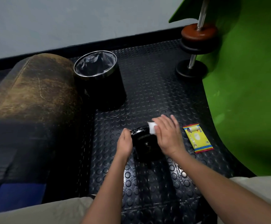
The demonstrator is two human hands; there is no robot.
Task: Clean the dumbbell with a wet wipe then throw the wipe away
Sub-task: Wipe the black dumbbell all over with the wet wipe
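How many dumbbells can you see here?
2. One black dumbbell stands on end on the floor mat, steadied by the left hand while the right hand wipes it. Another dumbbell leans against the green wall at the far right. Others may be out of view.

The floor (155, 97) is black rubber with round studs. At eleven o'clock a pale grey wall (66, 21) meets it with a black baseboard (115, 40). At nine o'clock stands a worn brown padded bench (34, 88); at two o'clock, a green curved surface (248, 94).
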